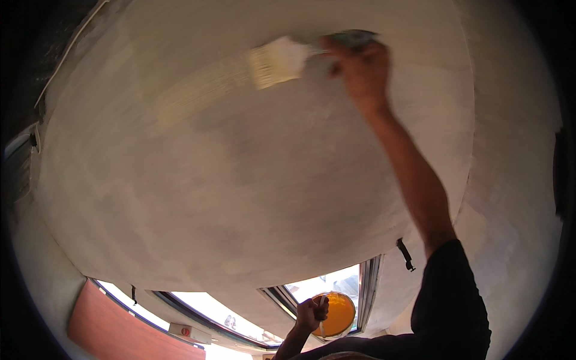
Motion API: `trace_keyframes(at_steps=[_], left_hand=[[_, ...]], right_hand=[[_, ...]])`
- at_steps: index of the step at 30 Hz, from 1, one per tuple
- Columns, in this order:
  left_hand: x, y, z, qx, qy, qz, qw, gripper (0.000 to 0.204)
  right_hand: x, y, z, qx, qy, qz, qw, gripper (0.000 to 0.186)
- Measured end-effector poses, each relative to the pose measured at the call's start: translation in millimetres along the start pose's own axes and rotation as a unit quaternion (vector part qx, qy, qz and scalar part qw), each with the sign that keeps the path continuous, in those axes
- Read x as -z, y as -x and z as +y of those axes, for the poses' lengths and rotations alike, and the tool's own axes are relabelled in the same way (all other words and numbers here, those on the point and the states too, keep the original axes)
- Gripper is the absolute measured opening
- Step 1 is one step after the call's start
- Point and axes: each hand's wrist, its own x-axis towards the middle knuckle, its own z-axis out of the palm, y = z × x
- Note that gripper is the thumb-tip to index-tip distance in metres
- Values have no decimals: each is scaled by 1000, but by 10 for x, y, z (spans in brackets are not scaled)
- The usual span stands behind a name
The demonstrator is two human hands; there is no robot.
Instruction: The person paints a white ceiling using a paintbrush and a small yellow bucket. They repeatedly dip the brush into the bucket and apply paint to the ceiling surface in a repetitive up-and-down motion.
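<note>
Brush position: the flat brush (pixel 277 62) is high in view, its wide cream-white head against or very near the pale grey plastered surface (pixel 240 186); blur hides the exact contact.
Brush direction: the head points to the left and slightly down in view, the handle end to the right; the long axis lies nearly level, crossing the raised forearm at a steep angle.
Head edge: its broad outer edge stands roughly upright in view, leaning a little.
Coated band: a pale yellow streak (pixel 201 98) runs left and downward from the head, roughly in line with the tool.
Right hand: the right hand (pixel 360 63) is raised, fingers bent around the brush's dark handle; the finger detail is smeared.
Left hand: the left hand (pixel 312 314) is low in view, curled into a fist around a pale strip (pixel 323 329) at the bucket's side.
Bucket: the round orange bucket (pixel 339 312) is just right of that fist, its round face toward the viewer.
Bucket contents: orange fills the round; whether that is bare wall or contents cannot be told.
Behind bucket: a dark-framed window (pixel 369 282), bright outside.
</note>
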Motion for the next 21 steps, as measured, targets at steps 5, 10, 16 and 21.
trace_keyframes(at_steps=[5,10,16,21], left_hand=[[-38,-11,-19,10,-31,24,999,29],[-41,-7,-86,17,-27,-2,999,26],[130,-71,-243,22,-8,-20,1000,23],[96,-10,-234,13,17,-30,999,23]], right_hand=[[1633,-282,-190,59,133,136,980,19],[2128,-169,-542,44,223,185,956,21],[624,199,-392,52,12,17,998,19],[-1119,445,-356,-13,-69,-82,994,21]])
